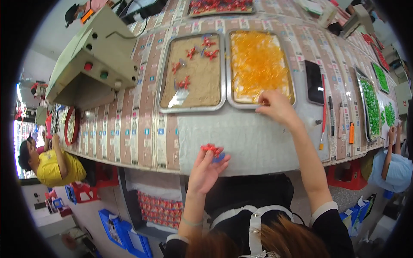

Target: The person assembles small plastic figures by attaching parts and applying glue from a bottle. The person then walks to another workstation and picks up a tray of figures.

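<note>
The small red plastic piece with a blue part point(211, 148) was in the left hand point(205, 168), which pinched it between the thumb and the fingers, above the near edge of a pale grey sheet point(245, 137). The right hand point(274, 105) was at the near edge of a shiny metal tray point(241, 105). Its fingers were curled and narrow, and I cannot tell whether something was between them. In this tray, many translucent orange pieces point(256, 56) were lying over a white layer.

Just beside it, on the left, there was a second metal tray with a sand-brown surface point(200, 81), on which five red pieces with bluish parts point(184, 82) were lying apart. To the right of the orange pieces were a black phone point(314, 81), a thin brush with a red handle point(324, 99) and a slim orange tool point(351, 133). Farther right stood a long tray of green pieces point(372, 107).

On the left side of the table stood a beige metal machine point(97, 56) with red and green buttons. A person in a yellow shirt point(56, 165) sat at the far left, and a person in a light blue shirt point(396, 172) at the far right.
</note>
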Motion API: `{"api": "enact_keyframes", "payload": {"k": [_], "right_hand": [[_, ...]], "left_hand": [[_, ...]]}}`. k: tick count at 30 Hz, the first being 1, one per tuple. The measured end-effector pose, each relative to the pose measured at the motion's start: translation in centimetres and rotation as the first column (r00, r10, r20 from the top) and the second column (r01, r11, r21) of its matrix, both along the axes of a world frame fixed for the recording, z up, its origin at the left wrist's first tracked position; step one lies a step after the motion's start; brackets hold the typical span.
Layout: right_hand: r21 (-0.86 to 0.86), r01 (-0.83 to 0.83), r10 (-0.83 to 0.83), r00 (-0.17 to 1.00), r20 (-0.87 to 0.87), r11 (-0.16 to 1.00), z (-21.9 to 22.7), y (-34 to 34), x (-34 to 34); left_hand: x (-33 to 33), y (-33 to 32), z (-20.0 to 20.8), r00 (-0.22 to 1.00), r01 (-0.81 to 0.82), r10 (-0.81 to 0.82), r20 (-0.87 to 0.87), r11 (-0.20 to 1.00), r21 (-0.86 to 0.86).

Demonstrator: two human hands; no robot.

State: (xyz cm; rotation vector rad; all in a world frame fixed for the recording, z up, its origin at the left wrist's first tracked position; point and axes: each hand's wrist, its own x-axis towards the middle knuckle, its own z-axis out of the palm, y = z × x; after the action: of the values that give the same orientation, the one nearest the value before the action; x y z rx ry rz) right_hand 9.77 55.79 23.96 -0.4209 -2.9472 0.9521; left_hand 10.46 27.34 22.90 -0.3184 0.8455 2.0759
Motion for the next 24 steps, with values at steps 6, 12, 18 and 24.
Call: {"api": "enact_keyframes", "payload": {"k": [6, 12, 18, 24], "right_hand": [[-0.112, 0.018, -0.049, 0.961, -0.273, 0.994, -0.6, -0.8, 1.4], [-0.637, 0.162, -0.404, 0.879, -0.254, 0.754, 0.6, -5.5, 5.4], [-0.901, 0.214, -0.384, 0.922, 0.059, 0.377, 1.8, -9.4, 9.7], [-0.938, 0.162, -0.323, 0.945, 0.057, 0.308, 3.2, -11.4, 11.1]], "left_hand": [[0.3, 1.8, 1.2, 0.991, 0.008, 0.0, -0.133, 0.998, 0.056], [0.8, 2.0, 1.8, 0.991, 0.065, -0.035, -0.127, 0.968, 0.242], [1.6, 3.0, 2.2, 0.953, 0.086, -0.063, -0.298, 0.994, 0.064], [2.1, 3.1, 2.6, 0.902, 0.203, -0.217, -0.373, 0.976, -0.078]]}}
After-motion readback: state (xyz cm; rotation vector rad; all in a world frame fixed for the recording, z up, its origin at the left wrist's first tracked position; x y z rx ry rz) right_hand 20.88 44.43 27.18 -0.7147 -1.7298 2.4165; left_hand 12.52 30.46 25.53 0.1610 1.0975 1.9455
